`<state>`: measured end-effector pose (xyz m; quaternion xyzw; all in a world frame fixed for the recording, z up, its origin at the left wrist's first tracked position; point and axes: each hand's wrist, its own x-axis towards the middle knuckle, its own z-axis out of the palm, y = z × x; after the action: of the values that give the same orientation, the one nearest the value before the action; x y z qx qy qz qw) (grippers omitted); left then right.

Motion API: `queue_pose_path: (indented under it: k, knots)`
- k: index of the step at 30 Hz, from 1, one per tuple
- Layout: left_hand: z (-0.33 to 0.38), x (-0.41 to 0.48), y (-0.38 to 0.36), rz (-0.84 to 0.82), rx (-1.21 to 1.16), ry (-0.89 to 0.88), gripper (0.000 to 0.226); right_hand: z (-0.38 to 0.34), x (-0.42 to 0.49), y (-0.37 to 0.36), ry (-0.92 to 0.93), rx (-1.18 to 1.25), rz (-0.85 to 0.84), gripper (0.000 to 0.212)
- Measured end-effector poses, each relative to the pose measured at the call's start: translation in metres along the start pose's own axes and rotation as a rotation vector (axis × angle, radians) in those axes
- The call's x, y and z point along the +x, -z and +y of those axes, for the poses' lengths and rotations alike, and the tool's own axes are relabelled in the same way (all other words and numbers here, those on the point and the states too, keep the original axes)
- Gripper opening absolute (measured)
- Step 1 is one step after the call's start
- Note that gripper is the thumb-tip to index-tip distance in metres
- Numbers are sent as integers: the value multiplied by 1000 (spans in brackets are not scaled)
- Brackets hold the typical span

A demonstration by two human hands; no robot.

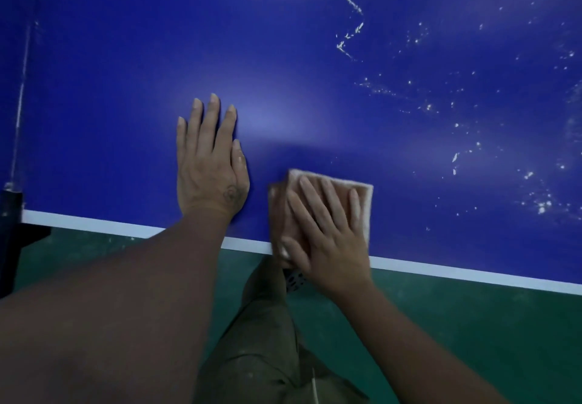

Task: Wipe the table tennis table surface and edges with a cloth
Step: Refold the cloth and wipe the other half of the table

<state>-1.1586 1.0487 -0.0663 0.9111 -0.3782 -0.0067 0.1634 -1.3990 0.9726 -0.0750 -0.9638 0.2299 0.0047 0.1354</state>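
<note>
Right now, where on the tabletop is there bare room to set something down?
Bare tabletop lies beyond the left hand, up to the white specks. The near white edge is crowded: left hand flat, right hand pressing the cloth.

Smooth, faintly glossy blue table top [315,72] with chipped white specks [351,19]; soft, matt cloth [362,195].

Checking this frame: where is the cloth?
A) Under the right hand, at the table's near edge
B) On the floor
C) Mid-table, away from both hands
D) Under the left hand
A: the right hand lies flat on the cloth at the white edge stripe, while the left hand rests on the bare table.
</note>
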Motion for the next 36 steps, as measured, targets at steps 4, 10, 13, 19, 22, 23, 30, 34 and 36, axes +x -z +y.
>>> queue_pose_path:
  k: [4, 10, 13, 19, 22, 23, 30, 34, 36]
  knots:
    - [2, 0, 2, -19, 5, 11, 55, 62, -69, 18, -63, -72, -42, 72]
    - [1, -2, 3, -32, 16, 11, 56, 86, -47, 34, -314, -72, 8, 70]
    - [2, -2, 2, -35, 12, 10, 56, 52, 21, 25, -212, -91, 18, 72]
    - [0, -1, 2, -8, 3, 21, 58, 34, 128, 21, 2, -37, 71, 69]
    - [2, -2, 4, -12, -17, 30, 58, 72, 127, 34, -69, -57, 108, 69]
    - [3, -1, 4, -13, -21, 32, 58, 87, 120, 39, -138, -60, 119, 68]
    - [3, 1, 6, -34, -27, 50, 61, 139, 78, 61, -467, -54, 79, 72]
    - [1, 2, 6, -60, -17, 49, 63, 93, 113, 48, -360, -70, 88, 73]
    - [0, 3, 6, -70, -11, 47, 63, 64, 146, 41, -285, -66, 97, 73]
